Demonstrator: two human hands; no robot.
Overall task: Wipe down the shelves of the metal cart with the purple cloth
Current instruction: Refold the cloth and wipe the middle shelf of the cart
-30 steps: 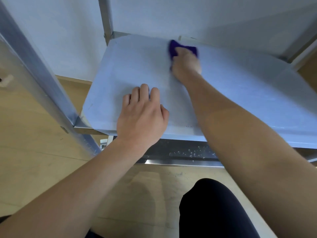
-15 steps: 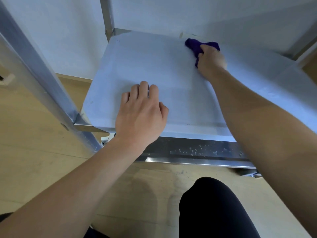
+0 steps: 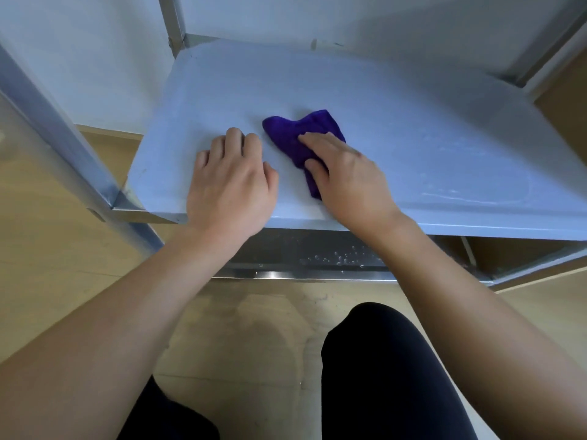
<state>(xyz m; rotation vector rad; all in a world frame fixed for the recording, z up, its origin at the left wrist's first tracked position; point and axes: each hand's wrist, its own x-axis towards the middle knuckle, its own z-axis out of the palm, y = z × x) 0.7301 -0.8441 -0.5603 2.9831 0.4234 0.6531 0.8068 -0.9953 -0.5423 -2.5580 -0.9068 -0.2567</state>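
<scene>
While laid flat on the shelf (image 3: pixel 413 122), the left hand (image 3: pixel 229 185) is released. The purple cloth (image 3: pixel 295 134) is grasped by the right hand (image 3: pixel 346 179).

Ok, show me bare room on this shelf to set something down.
Free on the shelf: the right half, from the purple cloth to the right edge, wet-streaked in front; the back strip between cloth and wall; and the back-left corner by the post. Crowded: front centre, where the left hand rests beside the right hand holding the cloth.

Head-worn wide-angle camera looks steeply down — close over the cart shelf (image 3: pixel 413 122).
</scene>
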